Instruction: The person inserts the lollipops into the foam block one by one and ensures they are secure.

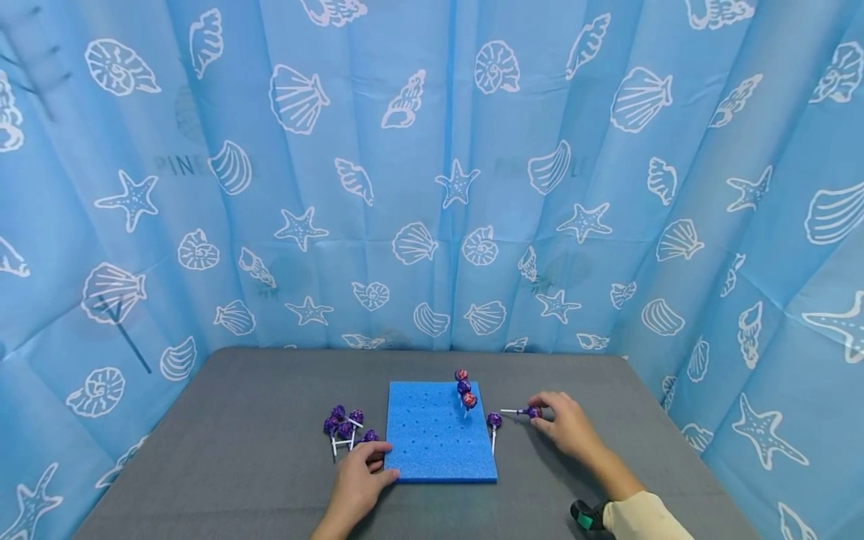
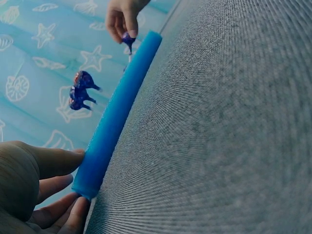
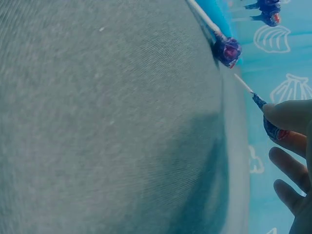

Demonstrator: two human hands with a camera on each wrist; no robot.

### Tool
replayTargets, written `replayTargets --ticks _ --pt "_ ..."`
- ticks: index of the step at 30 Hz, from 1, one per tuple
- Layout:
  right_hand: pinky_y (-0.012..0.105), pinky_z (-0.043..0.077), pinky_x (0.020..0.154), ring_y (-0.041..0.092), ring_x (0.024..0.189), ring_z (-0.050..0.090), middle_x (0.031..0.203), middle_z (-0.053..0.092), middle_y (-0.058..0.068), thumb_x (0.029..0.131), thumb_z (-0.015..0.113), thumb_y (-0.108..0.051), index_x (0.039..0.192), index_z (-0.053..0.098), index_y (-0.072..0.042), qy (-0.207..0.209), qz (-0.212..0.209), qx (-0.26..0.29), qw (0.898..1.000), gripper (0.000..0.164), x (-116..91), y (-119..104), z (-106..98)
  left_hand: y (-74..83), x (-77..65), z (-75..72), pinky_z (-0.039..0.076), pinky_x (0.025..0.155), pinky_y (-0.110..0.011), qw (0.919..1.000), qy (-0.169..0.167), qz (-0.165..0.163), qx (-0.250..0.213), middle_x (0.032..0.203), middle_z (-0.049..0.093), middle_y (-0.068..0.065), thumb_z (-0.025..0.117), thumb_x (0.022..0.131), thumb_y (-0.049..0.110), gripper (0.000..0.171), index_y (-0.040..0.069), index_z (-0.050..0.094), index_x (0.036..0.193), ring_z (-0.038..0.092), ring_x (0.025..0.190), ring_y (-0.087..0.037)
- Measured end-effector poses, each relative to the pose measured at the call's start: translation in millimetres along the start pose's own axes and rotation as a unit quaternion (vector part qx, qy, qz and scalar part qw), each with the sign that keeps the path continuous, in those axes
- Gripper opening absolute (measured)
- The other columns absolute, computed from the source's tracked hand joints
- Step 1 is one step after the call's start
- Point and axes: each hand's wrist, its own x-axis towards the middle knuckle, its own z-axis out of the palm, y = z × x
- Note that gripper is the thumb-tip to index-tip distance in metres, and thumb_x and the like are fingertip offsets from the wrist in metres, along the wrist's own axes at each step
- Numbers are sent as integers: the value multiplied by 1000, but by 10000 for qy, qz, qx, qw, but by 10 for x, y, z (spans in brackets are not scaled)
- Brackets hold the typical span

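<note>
My right hand point(image 1: 572, 429) pinches a purple-wrapped lollipop point(image 1: 535, 412) by its head between thumb and fingers, its white stick pointing left. In the right wrist view this lollipop point(image 3: 271, 124) is above the table surface. At the near left corner of a blue foam board point(image 1: 439, 442), my left hand point(image 1: 360, 476) grips the edge, thumb at the front and fingers along the side. Rows of small holes cover the board. Several lollipops point(image 1: 466, 388) stand in its far right part, heads up. Another lollipop point(image 1: 495, 421) lies by the right edge.
Left of the board lies a loose pile of several purple lollipops point(image 1: 343, 426), partly by my left hand. The grey table point(image 1: 270, 480) ends at a blue curtain point(image 1: 378, 187) with white shells and starfish. A dark band point(image 1: 589, 516) sits at the right wrist.
</note>
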Motion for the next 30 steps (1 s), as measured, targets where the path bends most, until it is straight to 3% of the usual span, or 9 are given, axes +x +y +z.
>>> replayTargets --ticks 16,23,30 --pt "46 52 77 22 90 57 95 66 3 75 82 -1 104 69 -6 498 -623 50 9968 32 47 -230 -100 -5 2 -10 56 81 -33 10000 -71 -7 -10 109 62 -12 83 74 6 38 4 68 108 63 101 -29" --pt "42 54 77 15 87 58 92 63 -3 75 82 -2 98 67 -11 429 -622 110 9971 29 75 -372 -140 -4 1 -7 56 81 -32 10000 -28 53 1 108 62 -10 84 73 6 38 4 68 108 63 101 -28" --pt "39 56 76 15 84 63 93 65 -3 74 82 3 98 67 -11 428 -918 389 9941 31 69 -509 -111 -5 -1 -8 56 81 -31 10000 -29 59 -25 108 62 -11 84 73 6 38 4 68 108 63 101 -28"
